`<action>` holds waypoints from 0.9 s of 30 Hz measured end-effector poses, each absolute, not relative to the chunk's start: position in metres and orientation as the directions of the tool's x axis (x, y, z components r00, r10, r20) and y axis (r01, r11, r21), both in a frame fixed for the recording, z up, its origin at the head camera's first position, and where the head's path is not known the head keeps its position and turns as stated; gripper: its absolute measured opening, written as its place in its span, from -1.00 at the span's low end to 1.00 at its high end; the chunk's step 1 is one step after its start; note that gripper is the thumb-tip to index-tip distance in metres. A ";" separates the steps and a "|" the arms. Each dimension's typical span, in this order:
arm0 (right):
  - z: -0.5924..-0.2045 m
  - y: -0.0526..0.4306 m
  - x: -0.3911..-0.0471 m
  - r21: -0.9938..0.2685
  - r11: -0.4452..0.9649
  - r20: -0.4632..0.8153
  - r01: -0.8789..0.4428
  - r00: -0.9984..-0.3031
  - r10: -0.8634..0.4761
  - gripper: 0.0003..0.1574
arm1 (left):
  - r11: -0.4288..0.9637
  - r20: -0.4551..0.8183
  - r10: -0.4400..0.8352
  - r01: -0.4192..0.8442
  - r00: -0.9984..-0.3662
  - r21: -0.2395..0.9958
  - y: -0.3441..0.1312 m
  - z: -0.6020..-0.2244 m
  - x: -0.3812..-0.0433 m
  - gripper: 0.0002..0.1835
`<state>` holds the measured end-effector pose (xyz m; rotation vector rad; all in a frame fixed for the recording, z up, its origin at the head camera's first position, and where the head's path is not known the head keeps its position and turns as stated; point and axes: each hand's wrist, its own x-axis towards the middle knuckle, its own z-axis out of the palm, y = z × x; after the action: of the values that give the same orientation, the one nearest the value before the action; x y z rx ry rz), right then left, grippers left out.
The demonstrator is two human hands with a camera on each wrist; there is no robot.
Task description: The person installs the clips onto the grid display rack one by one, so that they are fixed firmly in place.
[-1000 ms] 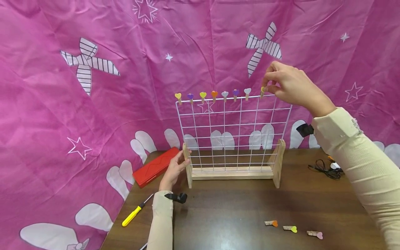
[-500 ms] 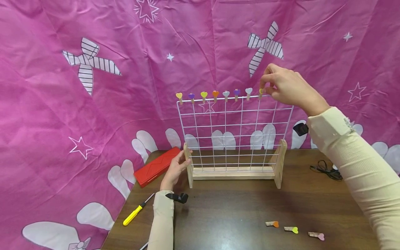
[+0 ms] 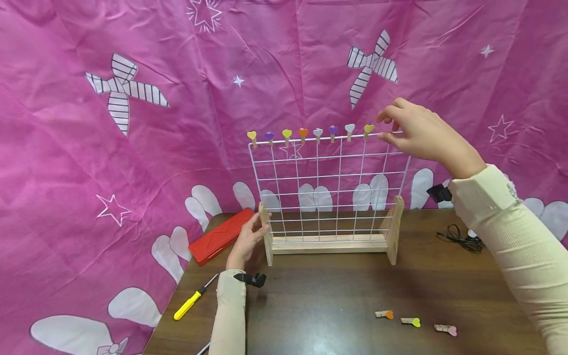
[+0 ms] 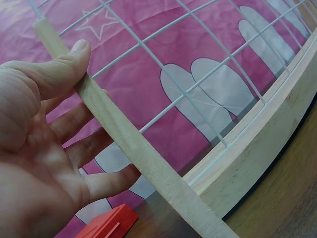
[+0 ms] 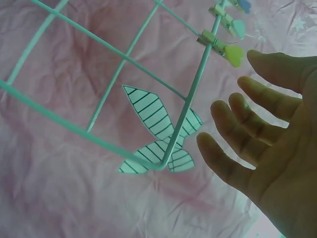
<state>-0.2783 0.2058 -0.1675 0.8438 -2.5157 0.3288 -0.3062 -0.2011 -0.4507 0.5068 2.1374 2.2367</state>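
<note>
A white wire grid (image 3: 339, 176) stands upright in a wooden stand (image 3: 328, 245). Along its top bar sit several small clothespins with colored hearts; the rightmost is a yellow-heart clothespin (image 3: 369, 129). My right hand (image 3: 421, 129) is just right of that clothespin, fingers apart from it and holding nothing. In the right wrist view the fingers (image 5: 233, 129) are spread beside the bar. My left hand (image 3: 248, 241) grips the stand's left wooden post (image 4: 133, 144), thumb on one side and fingers on the other. Three clothespins, with orange (image 3: 384, 314), yellow (image 3: 410, 322) and pink (image 3: 445, 330) hearts, lie on the table.
A red case (image 3: 220, 236) lies behind my left hand, with a yellow-handled screwdriver (image 3: 192, 301) in front of it near the table's left edge. A black cable (image 3: 461, 240) is coiled at the right. A pink patterned cloth (image 3: 284, 59) hangs behind the table.
My right hand has let go of the yellow-heart clothespin, which stays on the top bar, and has moved slightly right and down. My left hand keeps its hold on the post.
</note>
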 end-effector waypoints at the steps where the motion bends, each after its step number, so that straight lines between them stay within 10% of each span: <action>1: -0.171 0.208 -0.275 -0.069 0.778 0.512 -0.624 -0.691 -0.510 -0.66 | -0.071 0.225 0.225 0.214 -0.948 0.974 -0.202 -0.451 -0.306 -0.46; 19: -0.272 0.231 -0.220 -0.028 0.664 0.646 -0.747 -0.520 -0.559 -0.69 | -0.096 0.233 0.199 0.218 -0.952 0.971 -0.207 -0.466 -0.320 -0.44; 27: -0.343 0.230 -0.197 -0.069 0.647 0.595 -0.759 -0.552 -0.584 -0.71 | -0.081 0.230 0.202 0.217 -0.952 0.973 -0.204 -0.467 -0.319 -0.48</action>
<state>-0.1967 0.2302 -0.3430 1.0444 -2.3318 0.4351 -0.3187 -0.2042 -0.4671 0.4879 2.1372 2.2650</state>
